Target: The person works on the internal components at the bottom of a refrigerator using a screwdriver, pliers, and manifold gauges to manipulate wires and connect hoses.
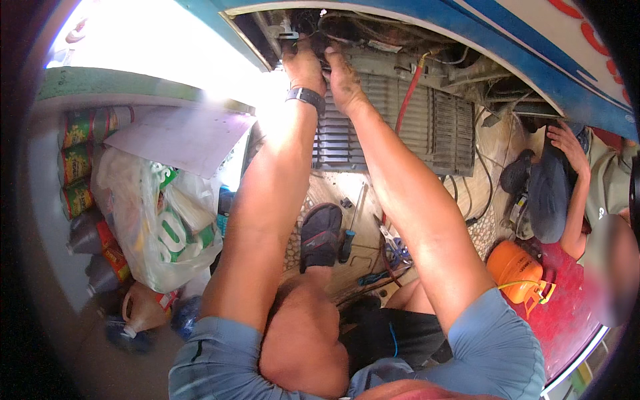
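Observation:
Both my arms reach up into the open compartment (393, 37) of a blue and white cabinet. My left hand (305, 72), with a black watch on its wrist, has its fingers curled up among dark parts at the compartment's left. Close beside it, my right hand (345, 83) is raised with its thumb up and its other fingers mostly hidden. What either hand grips is too dark to make out. Below the hands lies a grey slatted panel (393, 127). A red hose (405, 103) with a brass-coloured fitting runs down over it from the compartment.
On the floor are a screwdriver (348, 243), blue-handled pliers (397, 250) and black cables (492, 190). At right, an orange canister (513, 270) sits on a red surface (563, 313) near another person's hand (567, 143). A plastic bag (133, 233) and several bottles (143, 310) stand at left.

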